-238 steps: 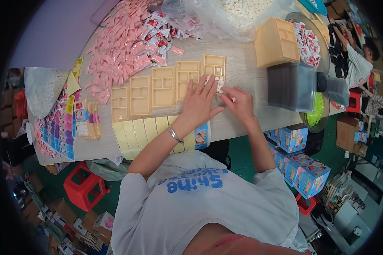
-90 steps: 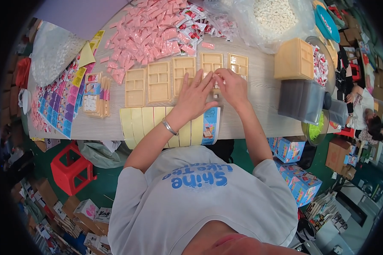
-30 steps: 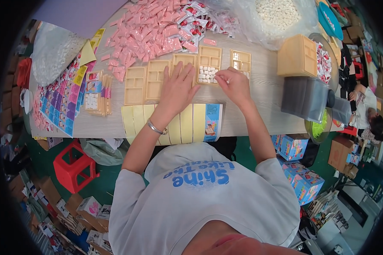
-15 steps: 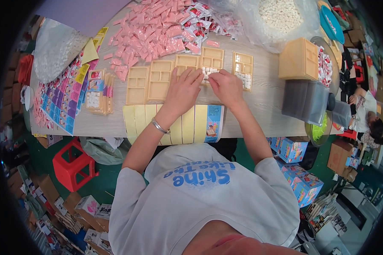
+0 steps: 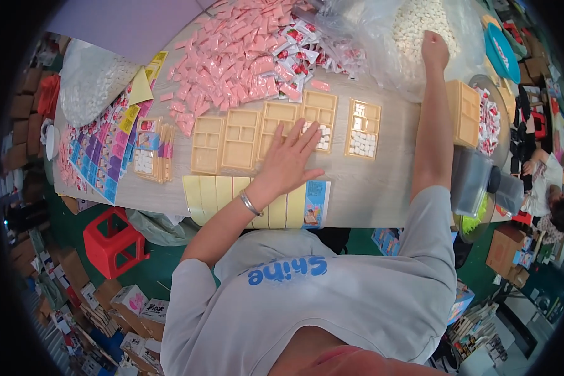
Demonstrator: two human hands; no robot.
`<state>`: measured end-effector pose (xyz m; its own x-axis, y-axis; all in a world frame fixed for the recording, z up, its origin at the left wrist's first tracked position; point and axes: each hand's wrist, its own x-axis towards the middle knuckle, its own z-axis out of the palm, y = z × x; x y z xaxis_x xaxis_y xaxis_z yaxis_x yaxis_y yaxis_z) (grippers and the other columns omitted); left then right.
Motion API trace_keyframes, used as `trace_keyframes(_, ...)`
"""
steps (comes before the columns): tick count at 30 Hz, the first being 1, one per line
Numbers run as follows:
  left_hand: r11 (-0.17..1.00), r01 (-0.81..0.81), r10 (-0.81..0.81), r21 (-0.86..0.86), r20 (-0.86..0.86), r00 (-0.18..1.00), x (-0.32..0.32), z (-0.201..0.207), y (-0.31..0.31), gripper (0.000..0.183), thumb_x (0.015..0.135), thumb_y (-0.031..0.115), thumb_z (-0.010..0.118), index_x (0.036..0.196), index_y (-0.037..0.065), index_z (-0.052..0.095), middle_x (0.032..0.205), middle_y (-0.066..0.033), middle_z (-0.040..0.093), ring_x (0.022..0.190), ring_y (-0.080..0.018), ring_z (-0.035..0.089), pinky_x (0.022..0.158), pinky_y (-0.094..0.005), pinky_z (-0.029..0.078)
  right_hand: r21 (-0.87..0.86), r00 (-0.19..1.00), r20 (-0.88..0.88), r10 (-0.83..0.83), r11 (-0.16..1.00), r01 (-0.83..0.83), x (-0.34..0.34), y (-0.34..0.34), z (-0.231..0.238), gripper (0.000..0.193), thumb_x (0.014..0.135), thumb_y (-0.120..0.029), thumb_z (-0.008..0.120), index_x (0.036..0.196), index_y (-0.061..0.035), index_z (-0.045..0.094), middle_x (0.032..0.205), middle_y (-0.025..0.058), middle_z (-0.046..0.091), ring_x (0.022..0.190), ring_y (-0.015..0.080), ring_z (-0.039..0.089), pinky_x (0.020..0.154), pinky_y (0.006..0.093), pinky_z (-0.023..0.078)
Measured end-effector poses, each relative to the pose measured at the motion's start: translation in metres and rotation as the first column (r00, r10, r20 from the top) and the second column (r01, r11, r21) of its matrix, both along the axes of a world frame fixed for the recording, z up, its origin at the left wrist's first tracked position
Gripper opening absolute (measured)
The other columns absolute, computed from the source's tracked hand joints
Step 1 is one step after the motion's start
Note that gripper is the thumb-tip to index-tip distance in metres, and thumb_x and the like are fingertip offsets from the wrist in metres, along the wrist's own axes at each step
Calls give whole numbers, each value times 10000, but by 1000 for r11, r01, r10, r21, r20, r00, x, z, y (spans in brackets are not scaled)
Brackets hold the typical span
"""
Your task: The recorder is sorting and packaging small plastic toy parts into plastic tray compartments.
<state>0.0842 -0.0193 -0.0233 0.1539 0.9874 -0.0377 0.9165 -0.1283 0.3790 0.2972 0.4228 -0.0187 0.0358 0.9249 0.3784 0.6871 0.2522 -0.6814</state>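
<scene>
My left hand [image 5: 285, 164] lies palm down with fingers spread, its fingertips on a beige compartment tray [image 5: 319, 101] whose lower compartment holds small white pieces. My right hand [image 5: 435, 51] is stretched to the far right, fingers curled down at a heap of small white pieces [image 5: 413, 22] in a clear plastic bag [image 5: 382, 62]. Whatever its fingertips hold is hidden. Right of my left hand stands a separate tray [image 5: 371, 111] with white pieces in two of its compartments. Left of it stand trays with bare compartments, among them one tray [image 5: 240, 139] and another [image 5: 205, 145].
Pink packets [image 5: 232, 56] and white-red sachets [image 5: 294, 62] are heaped at the back. Yellow card strips [image 5: 225, 202] lie at the front edge. Filled packs [image 5: 147, 161] and printed sheets [image 5: 103, 156] sit left. At right are stacked beige trays [image 5: 464, 116] and a grey bin [image 5: 471, 182].
My right hand has left the tray and moved far right to the bag of white pieces. My left hand has spread its fingers over the tray. The view has shifted slightly.
</scene>
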Motion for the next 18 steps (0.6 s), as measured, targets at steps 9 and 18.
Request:
trace_keyframes(9, 975, -162, 180, 152, -117, 977, -72, 2, -26, 765, 819, 455, 739, 1474, 164, 471, 1563, -79, 379, 1465, -316, 288, 1180, -602, 197, -154, 820, 571, 38, 986, 61, -19, 2, -21, 562, 952, -539, 557, 1326, -121, 532, 1224, 213, 623, 1172, 401, 609, 932, 533, 509)
trace_keyframes(18, 901, -213, 209, 379, 52, 976, -75, 6, -24, 576, 799, 388, 772, 1313, 178, 620, 1414, -70, 537, 1299, -297, 470, 1135, -569, 277, 19, 959, 269, -87, 996, 84, 24, 9, 11, 449, 938, -432, 629, 1193, -63, 599, 1054, 145, 685, 916, 312, 670, 778, 458, 541)
